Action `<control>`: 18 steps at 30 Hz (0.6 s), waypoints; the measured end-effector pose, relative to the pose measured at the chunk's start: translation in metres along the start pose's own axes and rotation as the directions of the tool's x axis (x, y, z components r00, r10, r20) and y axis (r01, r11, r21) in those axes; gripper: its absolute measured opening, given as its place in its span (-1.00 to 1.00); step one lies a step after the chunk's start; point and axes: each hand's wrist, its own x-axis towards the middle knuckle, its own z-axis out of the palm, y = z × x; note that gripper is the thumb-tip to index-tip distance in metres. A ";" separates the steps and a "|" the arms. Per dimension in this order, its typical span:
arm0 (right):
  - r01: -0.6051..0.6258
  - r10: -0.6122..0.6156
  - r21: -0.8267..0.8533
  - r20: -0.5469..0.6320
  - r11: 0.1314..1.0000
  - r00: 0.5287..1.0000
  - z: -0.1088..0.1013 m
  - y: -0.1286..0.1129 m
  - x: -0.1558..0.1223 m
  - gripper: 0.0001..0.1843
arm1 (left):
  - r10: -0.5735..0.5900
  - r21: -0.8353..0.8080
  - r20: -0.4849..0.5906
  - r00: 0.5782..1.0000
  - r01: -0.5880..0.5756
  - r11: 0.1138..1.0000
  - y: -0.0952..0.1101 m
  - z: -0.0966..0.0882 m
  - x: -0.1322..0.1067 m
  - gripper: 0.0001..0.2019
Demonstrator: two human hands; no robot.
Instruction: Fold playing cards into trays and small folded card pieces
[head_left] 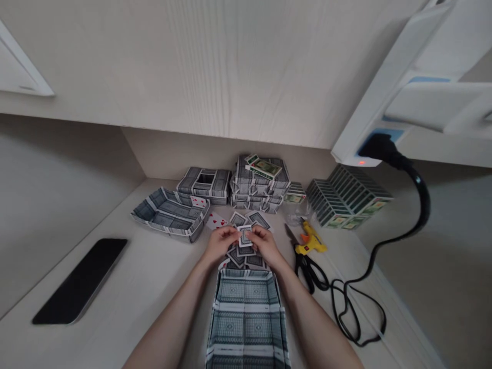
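Observation:
Between my two hands is a playing card point(245, 236), its patterned back facing up. My left hand point(221, 243) pinches its left side, and my right hand point(265, 244) pinches its right side. Whether it is one card or a few together I cannot tell. Several loose cards point(237, 257) lie under and around the hands, most of them back up; one with red hearts point(216, 221) is face up at the left. Nearest to me, between my forearms, stands an open tray made of playing cards point(244, 328).
Card-built boxes point(260, 184) stand at the back, with another open card tray point(171, 214) at left. A phone point(81, 281) lies left. On the right are scissors point(309, 269), a yellow glue gun point(312, 240), stacked card packs point(348, 197) and a black cable point(378, 246). A panel overhangs the back.

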 end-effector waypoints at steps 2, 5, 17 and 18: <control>-0.003 0.003 -0.007 -0.002 1.000 1.000 0.000 -0.001 -0.001 -0.66 | -0.003 -0.014 0.008 1.000 0.003 1.000 -0.001 0.000 0.001 -0.76; 0.000 0.000 -0.007 -0.005 1.000 1.000 0.001 -0.002 -0.002 -0.64 | -0.005 -0.047 0.009 1.000 0.005 0.999 -0.003 0.000 0.003 -0.75; 0.040 -0.036 -0.119 0.034 0.992 0.999 -0.001 -0.004 -0.002 -0.56 | -0.018 -0.052 0.029 0.999 0.019 0.998 -0.001 -0.001 0.003 -0.75; 0.047 -0.044 -0.123 0.032 0.991 0.999 -0.001 -0.004 -0.003 -0.56 | -0.015 -0.053 0.030 0.999 0.016 0.998 -0.001 -0.001 0.003 -0.75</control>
